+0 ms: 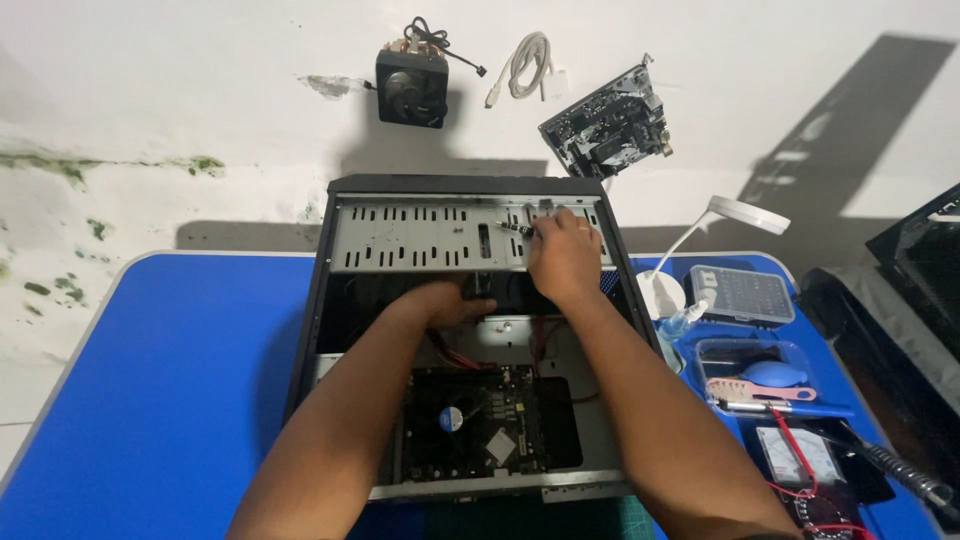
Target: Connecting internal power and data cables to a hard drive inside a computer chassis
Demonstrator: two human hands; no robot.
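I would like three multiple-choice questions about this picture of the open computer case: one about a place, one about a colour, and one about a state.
1. Where is the right hand?
A. At the metal drive bay panel at the far end of the computer case
B. On the desk lamp
C. On the floor

2. What colour is the table?
A. Red
B. Blue
C. Green

3. In what state is the computer case?
A. Closed with its side panel on
B. Standing upright and closed
C. Lying flat and open, with the motherboard showing

Answers:
1. A: its fingers rest at the slotted grey panel, where a small dark tool tip shows.
2. B: the surface on both sides of the case is bright blue.
3. C: the inside is exposed, and the left hand reaches into it.
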